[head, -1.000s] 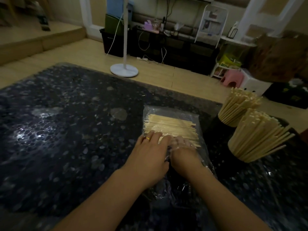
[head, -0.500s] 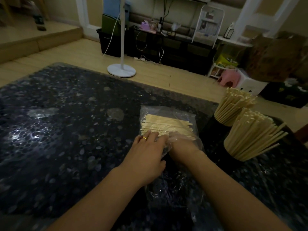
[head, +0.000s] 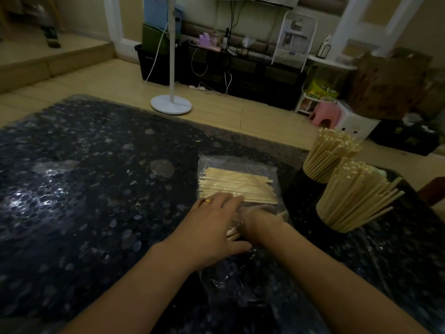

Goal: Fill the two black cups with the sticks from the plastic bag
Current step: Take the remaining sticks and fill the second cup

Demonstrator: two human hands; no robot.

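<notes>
**Another bundle being gathered inside the bag**

Compared with a second ago, the right hand (head: 262, 225) is seen drawn back a little toward the mouth of the plastic bag (head: 237, 165), and a few stick ends now show beneath it. It lies inside the film; whether its fingers are closed on sticks cannot be told. The left hand (head: 214, 227) is laid flat, fingers fairly straight, pressing the bag onto the tabletop (head: 84, 189). A layer of sticks (head: 237, 185) is left in the bag. Both black cups (head: 303, 189) on the right are already crowded, so the task is judged nearly done.
</notes>
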